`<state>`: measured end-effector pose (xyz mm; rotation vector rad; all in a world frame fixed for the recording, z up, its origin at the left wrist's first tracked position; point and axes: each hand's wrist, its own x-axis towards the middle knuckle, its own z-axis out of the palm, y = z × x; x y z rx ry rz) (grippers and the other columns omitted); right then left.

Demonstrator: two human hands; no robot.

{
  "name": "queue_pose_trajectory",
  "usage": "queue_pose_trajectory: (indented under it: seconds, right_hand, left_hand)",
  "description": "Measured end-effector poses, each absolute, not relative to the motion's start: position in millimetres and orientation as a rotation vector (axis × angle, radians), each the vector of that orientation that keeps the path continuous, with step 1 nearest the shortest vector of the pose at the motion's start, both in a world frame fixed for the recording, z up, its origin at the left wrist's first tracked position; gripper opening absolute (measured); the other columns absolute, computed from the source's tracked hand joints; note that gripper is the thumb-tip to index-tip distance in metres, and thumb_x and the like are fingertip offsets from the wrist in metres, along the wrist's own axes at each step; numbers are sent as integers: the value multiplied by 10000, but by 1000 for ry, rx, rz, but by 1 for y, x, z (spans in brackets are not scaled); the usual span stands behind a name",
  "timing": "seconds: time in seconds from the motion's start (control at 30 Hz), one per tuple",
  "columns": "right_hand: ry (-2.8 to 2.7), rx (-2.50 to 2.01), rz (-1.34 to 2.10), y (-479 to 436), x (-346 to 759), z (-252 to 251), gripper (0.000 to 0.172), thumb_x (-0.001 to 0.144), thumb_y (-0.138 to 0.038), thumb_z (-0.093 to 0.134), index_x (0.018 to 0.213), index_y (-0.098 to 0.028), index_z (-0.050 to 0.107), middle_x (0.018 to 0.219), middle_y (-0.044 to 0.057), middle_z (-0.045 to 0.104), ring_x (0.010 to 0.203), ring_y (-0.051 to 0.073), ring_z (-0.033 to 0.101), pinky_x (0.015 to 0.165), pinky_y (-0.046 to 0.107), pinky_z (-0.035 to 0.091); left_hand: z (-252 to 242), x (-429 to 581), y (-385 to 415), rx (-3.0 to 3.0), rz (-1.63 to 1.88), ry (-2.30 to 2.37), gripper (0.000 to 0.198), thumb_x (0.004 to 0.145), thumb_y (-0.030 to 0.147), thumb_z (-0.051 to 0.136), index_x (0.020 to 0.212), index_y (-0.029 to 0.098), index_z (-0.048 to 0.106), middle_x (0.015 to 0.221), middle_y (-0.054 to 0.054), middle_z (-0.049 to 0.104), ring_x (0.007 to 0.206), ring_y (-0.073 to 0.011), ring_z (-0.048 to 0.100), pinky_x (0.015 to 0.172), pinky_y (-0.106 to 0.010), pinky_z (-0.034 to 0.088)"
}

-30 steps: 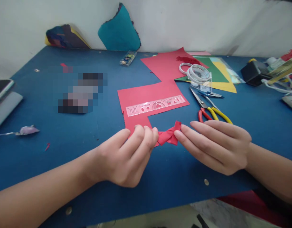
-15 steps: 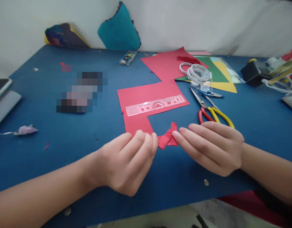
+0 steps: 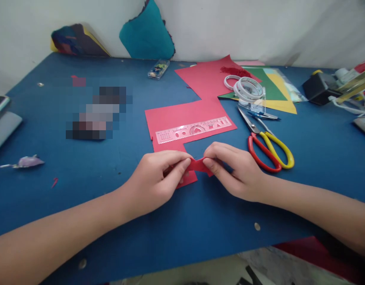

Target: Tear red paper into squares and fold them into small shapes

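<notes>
A small folded red paper piece is pinched between my two hands, partly covered by the fingers. My left hand grips its left end between thumb and fingertips. At its right end, my right hand holds it the same way. Beneath and behind my left hand lies a cut red paper sheet. On that sheet rests a clear plastic stencil ruler. Scissors with one red and one yellow handle lie just beyond my right hand.
White tape rolls sit on red, green and yellow paper sheets at the back. A pen lies by the scissors. A small clear box stands near the wall. On the left is a blurred-out item on the blue table.
My hands have turned so the thumbs now show, and sit closer together and slightly higher. The paper piece, earlier showing a bow-like shape, now appears as a narrow strip between my fingertips.
</notes>
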<state>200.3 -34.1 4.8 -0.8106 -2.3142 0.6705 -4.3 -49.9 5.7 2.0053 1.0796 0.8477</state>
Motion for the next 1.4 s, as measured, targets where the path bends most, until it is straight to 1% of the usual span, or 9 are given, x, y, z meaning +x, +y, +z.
queue_pose_trajectory:
  seconds: [0.13, 0.4, 0.6, 0.73, 0.8, 0.9, 0.97, 1.23, 1.4]
  right_hand:
    - [-2284, -827, 767, -33, 198, 5, 165, 936, -160, 435, 783, -174, 496, 713, -5, 516, 644, 90, 476, 606, 213, 417]
    - [-2252, -836, 795, -32, 194, 2, 157, 936, -173, 453, 795, -159, 518, 719, -13, 525, 645, 72, 475, 608, 189, 403]
    - [-2206, -901, 796, -30, 194, 1, 160, 934, -206, 478, 798, -152, 542, 714, -13, 546, 631, 66, 488, 595, 180, 401]
    - [-2122, -998, 908, -30, 196, 1, 175, 935, -270, 488, 837, -160, 583, 704, -16, 588, 613, 76, 531, 577, 191, 420]
    - [-2105, -1033, 968, -30, 197, 2, 176, 922, -300, 515, 853, -166, 606, 688, -22, 607, 589, 80, 544, 555, 195, 425]
    - [-2129, -1041, 946, -30, 197, 2, 141, 889, -296, 569, 865, -174, 637, 699, -23, 639, 591, 83, 559, 560, 200, 433]
    - [-2142, -1040, 927, -31, 197, 3, 130, 883, -282, 574, 863, -175, 646, 706, -20, 648, 599, 84, 564, 566, 202, 438]
    - [-2090, -1043, 1033, -34, 196, 6, 151, 886, -287, 570, 844, -165, 650, 686, -20, 634, 568, 73, 561, 533, 188, 450]
    - [-2079, -1002, 972, -36, 193, 1, 142, 897, -248, 562, 831, -161, 651, 666, -29, 653, 561, 64, 598, 537, 159, 478]
  left_hand:
    - [6, -3, -49, 1838, 832, 1055, 214, 892, 209, 492, 752, 159, 646, 599, 15, 631, 531, -93, 597, 486, -170, 505]
    - [5, 0, -52, 1643, 852, 1097, 169, 865, 232, 528, 773, 165, 653, 578, 32, 621, 537, -85, 613, 527, -146, 522]
    - [11, -2, -49, 1500, 730, 1065, 233, 878, 294, 517, 731, 179, 657, 552, 37, 610, 469, -53, 530, 429, -123, 425]
    - [9, -2, -47, 1462, 741, 1036, 137, 840, 264, 567, 816, 192, 681, 619, 31, 678, 457, -58, 547, 406, -136, 426]
    - [7, -2, -48, 1501, 775, 1057, 131, 836, 267, 577, 843, 196, 687, 664, 22, 707, 501, -73, 593, 433, -143, 456]
    - [3, -3, -52, 1645, 840, 1132, 138, 833, 278, 591, 873, 197, 695, 737, 11, 731, 635, -112, 668, 572, -180, 534]
    - [2, -4, -53, 1770, 882, 1181, 136, 823, 274, 606, 884, 194, 698, 787, 6, 738, 682, -124, 682, 630, -200, 549]
    - [2, 1, -55, 2155, 1035, 1243, 70, 808, 194, 620, 823, 182, 687, 706, 35, 713, 511, -49, 576, 492, -138, 465]
    - [0, 1, -56, 2263, 1087, 1218, 62, 819, 186, 624, 806, 179, 684, 725, 21, 729, 554, -68, 623, 516, -146, 494]
